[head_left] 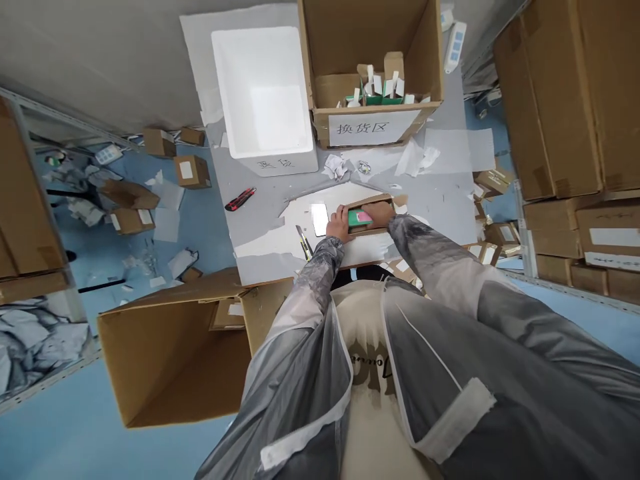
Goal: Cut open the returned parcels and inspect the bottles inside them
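A small green box with a pink patch (356,218) lies in a narrow open cardboard box (371,200) near the table's front edge. My right hand (381,214) is closed around the green box's right end, its fingertips mostly hidden. At the cardboard box's left end, my left hand (339,225) has its fingers curled over the rim, beside the green box. A phone with a bright white screen (319,219) lies just left of that hand. Further left is a yellow-and-black utility knife (303,243).
A white foam box (265,150) and a large carton holding small green boxes (367,127) stand at the table's back. A red utility knife (241,199) and crumpled paper (336,167) lie on the table. An open carton (175,360) stands left below; stacked cartons (555,107) rise right.
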A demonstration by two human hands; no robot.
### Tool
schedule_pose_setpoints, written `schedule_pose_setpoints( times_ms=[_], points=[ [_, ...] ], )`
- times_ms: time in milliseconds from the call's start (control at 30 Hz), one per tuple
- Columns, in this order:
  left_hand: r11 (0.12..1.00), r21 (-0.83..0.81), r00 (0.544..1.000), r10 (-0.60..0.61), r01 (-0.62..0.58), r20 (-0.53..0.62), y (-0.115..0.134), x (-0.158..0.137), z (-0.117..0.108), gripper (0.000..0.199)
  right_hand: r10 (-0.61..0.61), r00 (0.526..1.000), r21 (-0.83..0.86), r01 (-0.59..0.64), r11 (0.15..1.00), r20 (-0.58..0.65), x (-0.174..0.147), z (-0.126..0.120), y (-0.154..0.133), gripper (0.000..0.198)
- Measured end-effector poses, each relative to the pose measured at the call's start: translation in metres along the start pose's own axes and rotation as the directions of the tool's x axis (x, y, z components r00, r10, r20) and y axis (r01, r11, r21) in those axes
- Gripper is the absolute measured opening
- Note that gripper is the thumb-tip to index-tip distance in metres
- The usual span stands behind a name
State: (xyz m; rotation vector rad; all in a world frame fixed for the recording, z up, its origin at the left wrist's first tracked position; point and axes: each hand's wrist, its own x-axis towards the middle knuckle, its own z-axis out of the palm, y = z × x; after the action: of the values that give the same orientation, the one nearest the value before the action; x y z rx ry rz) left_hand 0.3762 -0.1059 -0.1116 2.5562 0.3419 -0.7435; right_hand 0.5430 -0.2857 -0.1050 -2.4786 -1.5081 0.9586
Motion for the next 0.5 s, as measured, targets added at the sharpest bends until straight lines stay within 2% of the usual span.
schedule_pose_setpoints(
  times_ms=[100,200,267,300,333,400,433,467,500],
  points=[
    [0.994,-0.106,0.999,0.002,-0.005,-0.033,0.002,-0.001,0.007,0.141,0.037,0.999,0.074,-0.036,0.997,-0.012,-0.024,-0.020,0.015,0.071],
    [0.983,-0.177,0.998,0.040,-0.047,-0.042,0.009,-0.004,0.012,0.144,0.113,0.984,0.296,-0.068,0.953,-0.140,-0.059,-0.030,0.017,0.078],
    [0.984,-0.174,0.999,0.044,-0.047,-0.021,0.016,-0.009,0.014,0.147,0.212,0.948,0.449,-0.085,0.889,-0.240,-0.082,-0.030,0.014,0.084],
    [0.986,-0.164,0.999,0.040,-0.041,-0.007,0.020,-0.011,0.013,0.148,0.295,0.905,0.567,-0.075,0.820,-0.307,-0.091,-0.029,0.012,0.088],
    [0.988,-0.151,0.999,0.032,-0.031,0.005,0.024,-0.015,0.012,0.147,0.399,0.840,0.706,-0.027,0.707,-0.367,-0.099,-0.028,0.010,0.093],
    [0.994,-0.112,1.000,0.004,-0.003,0.009,0.031,-0.021,0.009,0.146,0.619,0.681,0.910,0.185,0.370,-0.390,-0.109,-0.026,0.005,0.102],
    [0.996,-0.083,1.000,-0.010,0.010,0.008,0.034,-0.024,0.006,0.148,0.691,0.627,0.930,0.293,0.220,-0.361,-0.112,-0.027,0.003,0.103],
    [0.998,-0.051,1.000,-0.023,0.024,0.008,0.036,-0.027,0.003,0.151,0.728,0.600,0.925,0.360,0.125,-0.332,-0.113,-0.028,0.000,0.102],
    [0.999,-0.019,0.999,-0.036,0.036,0.013,0.038,-0.029,-0.001,0.155,0.746,0.589,0.917,0.393,0.072,-0.311,-0.115,-0.030,-0.002,0.101]
  ],
)
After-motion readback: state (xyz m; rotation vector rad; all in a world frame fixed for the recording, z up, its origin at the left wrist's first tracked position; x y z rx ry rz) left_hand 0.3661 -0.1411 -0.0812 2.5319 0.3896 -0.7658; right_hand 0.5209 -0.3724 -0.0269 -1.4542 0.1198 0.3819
